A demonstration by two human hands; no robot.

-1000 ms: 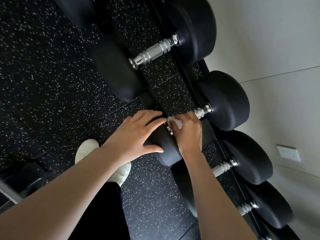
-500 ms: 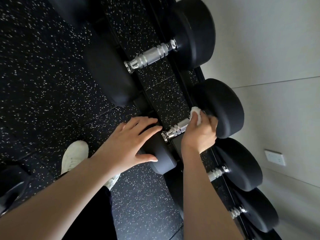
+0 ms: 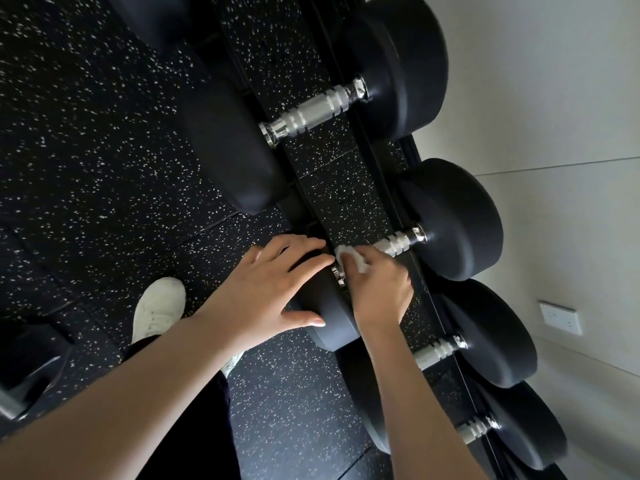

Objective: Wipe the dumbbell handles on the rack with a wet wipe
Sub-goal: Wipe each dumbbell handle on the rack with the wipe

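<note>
Several black dumbbells with chrome handles lie across the black rack [image 3: 349, 199]. My right hand [image 3: 379, 289] grips a white wet wipe [image 3: 349, 256] wrapped around the near end of the second dumbbell's handle [image 3: 394, 244]. Only the far part of that handle shows. My left hand [image 3: 266, 289] rests with straight fingers on the same dumbbell's near black head [image 3: 329, 320]. The biggest dumbbell's handle [image 3: 311, 112] lies bare above, and a smaller dumbbell's handle [image 3: 438, 351] shows below my right forearm.
A pale wall [image 3: 536, 98] with a white socket plate [image 3: 559, 317] runs along the right, close behind the rack. Black speckled rubber floor [image 3: 86, 150] spreads to the left. My white shoe [image 3: 157, 308] stands near the rack. A dark object sits at the lower left.
My right hand slid the wipe along the handle from its far end back to the near end. The left hand stayed on the near head. The view shifted slightly.
</note>
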